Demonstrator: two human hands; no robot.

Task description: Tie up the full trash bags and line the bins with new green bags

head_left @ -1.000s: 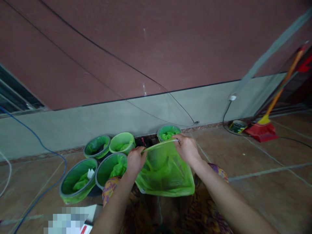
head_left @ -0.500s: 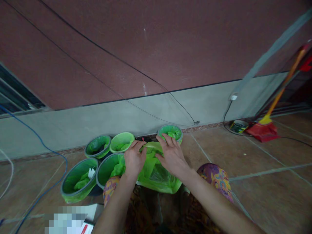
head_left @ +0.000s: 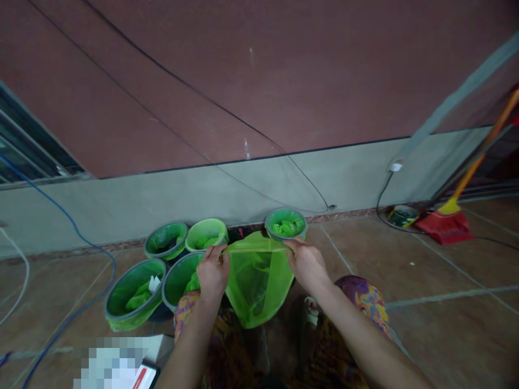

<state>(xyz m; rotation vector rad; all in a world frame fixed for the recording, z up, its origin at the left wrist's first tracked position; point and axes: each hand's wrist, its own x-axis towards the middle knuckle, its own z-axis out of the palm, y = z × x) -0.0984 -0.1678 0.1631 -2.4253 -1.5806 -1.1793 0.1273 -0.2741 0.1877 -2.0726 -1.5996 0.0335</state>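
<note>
Green bag (head_left: pixel 253 286): hung mostly below the grip, between the knees (head_left: pixel 360 294), stretched crosswise from hand to hand.
Left hand (head_left: pixel 213 268): clamped on one side.
Right hand (head_left: pixel 310 266): clamped on the other.

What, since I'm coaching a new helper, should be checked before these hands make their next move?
1. Left hand gripping the green bag: ok, closed on one side of its upper part.
2. Right hand gripping too: ok, closed on the opposite side.
3. Bag stretched between the hands: ok, it looks taut across.
4. Bag's bottom off the floor: cannot tell from this angle.
5. Nearby bins upright: ok, all five stand.
6. Blue cord away from the hands: ok, well off to the left.
</note>
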